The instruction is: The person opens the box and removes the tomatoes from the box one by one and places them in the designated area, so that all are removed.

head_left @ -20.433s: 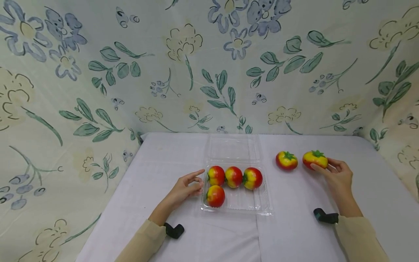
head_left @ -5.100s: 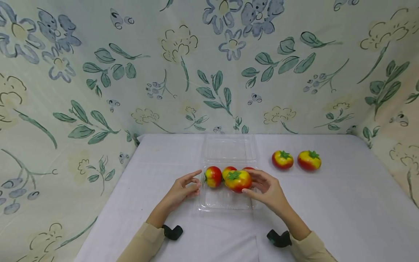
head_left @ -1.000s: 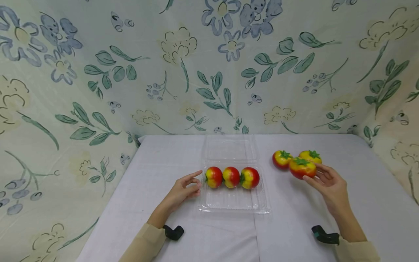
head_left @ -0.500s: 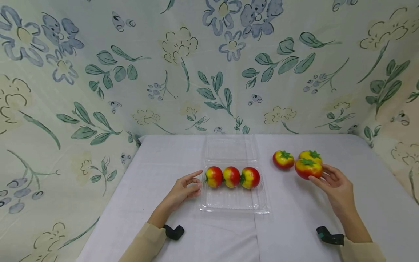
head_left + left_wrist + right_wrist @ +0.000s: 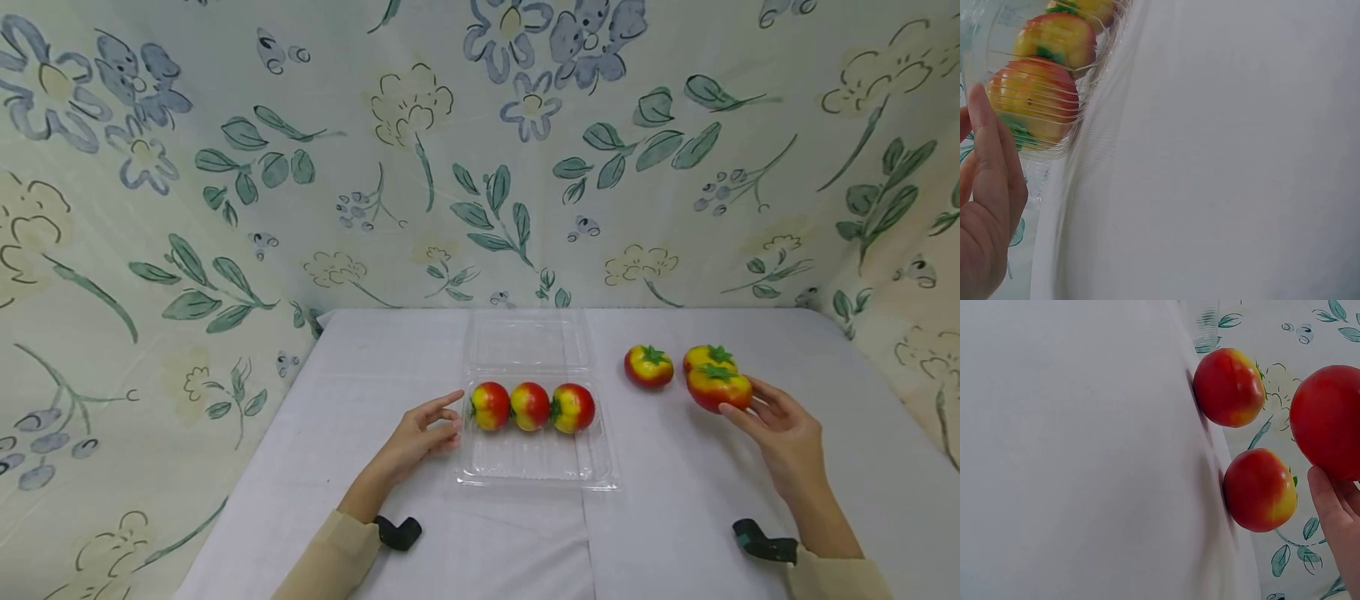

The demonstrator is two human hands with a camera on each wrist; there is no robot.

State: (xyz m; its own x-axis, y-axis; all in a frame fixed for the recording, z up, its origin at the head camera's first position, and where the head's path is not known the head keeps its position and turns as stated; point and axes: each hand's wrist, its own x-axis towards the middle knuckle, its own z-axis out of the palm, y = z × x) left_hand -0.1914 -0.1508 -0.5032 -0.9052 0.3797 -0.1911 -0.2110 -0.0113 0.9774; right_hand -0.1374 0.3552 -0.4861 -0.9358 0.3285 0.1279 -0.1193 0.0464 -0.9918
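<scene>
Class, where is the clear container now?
In the head view, the clear container lies on the table, right of the left hand, left of the held fruit.

Pale cloth [image 5: 480,150] printed with blue flowers [image 5: 532,105] and green leaves [image 5: 503,185] covers the upper frame; a white-covered table [image 5: 667,492] fills the lower centre in soft light.
</scene>
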